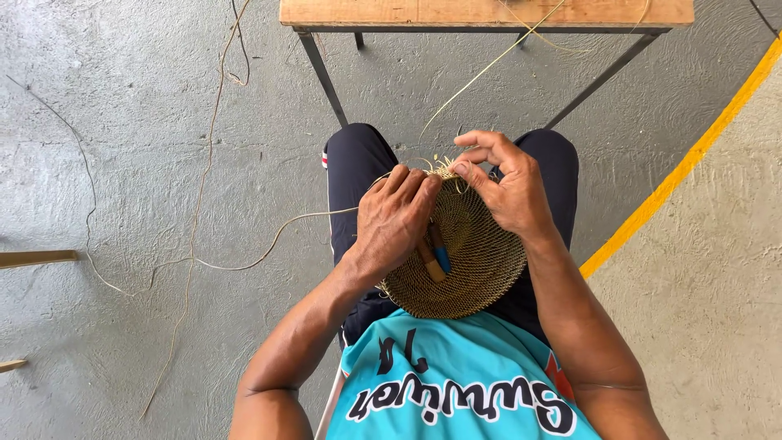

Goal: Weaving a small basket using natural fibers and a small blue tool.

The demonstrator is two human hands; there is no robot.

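Two hands work at the far rim of a round woven basket piece (472,261) resting on the person's lap. The left hand (395,224) curls closed over the weave, pressing it down, with a brown-and-blue handled tool (436,254) tucked under its fingers. The right hand (509,183) pinches a thin fibre strand (489,69) at the rim, its other fingers loosely spread. Judging by the dense, broad weave, most of the disc looks finished, with only the edge still being worked. Loose strands (195,236) trail over the concrete floor (122,163). No packages or labels show; a yellow painted line (692,155) crosses the floor at right, and a wooden bench (489,12) stands ahead.
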